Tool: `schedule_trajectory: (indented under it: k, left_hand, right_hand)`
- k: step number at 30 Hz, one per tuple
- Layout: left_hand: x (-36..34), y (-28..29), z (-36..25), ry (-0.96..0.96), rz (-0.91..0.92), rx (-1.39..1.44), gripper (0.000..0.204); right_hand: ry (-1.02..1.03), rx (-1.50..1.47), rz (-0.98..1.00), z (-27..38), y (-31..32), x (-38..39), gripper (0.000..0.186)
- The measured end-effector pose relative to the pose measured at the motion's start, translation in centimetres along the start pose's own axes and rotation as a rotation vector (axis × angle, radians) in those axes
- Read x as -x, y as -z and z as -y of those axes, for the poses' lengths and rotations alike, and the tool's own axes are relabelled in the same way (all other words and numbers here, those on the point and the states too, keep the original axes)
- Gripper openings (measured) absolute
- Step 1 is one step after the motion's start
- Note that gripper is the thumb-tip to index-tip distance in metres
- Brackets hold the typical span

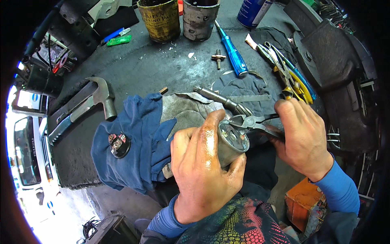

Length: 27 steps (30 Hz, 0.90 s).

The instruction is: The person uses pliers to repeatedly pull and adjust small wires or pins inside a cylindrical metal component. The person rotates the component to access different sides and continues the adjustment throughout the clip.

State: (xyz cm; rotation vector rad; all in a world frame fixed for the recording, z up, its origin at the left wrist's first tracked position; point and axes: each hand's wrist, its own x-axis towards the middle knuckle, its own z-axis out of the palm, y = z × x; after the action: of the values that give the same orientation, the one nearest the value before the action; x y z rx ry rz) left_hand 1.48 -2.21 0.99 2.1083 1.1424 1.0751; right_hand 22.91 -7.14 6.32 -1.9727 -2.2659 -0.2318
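Clasping the metal cylinder (232,153) at the near side of the worktop (148,69), the glistening left hand (205,171) sits so close to the pliers (252,121) gripped in the right hand (302,138) that a sudden slip could jab it.

Claw hammer (83,109), blue screwdriver (232,49) — grimy yellow cup (160,23)
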Motion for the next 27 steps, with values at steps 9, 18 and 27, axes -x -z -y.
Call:
schedule_trajectory:
  k: [9,18,27]
  left_hand:
    - [-0.1,-0.1,0.3,-0.011,-0.007,0.017,0.063]
    - [-0.2,0.2,0.7,-0.023,-0.009,0.057,0.059]
    - [-0.1,0.3,1.4,-0.015,-0.007,0.118,0.060]
  right_hand:
    - [-0.048,-0.188,0.203,-1.1,-0.9,0.1,0.025]
    - [-0.104,-0.454,0.393,-1.6,-0.1,-1.3,0.012]
    - [-0.165,-0.671,0.642,-2.6,0.2,-2.9,0.026]
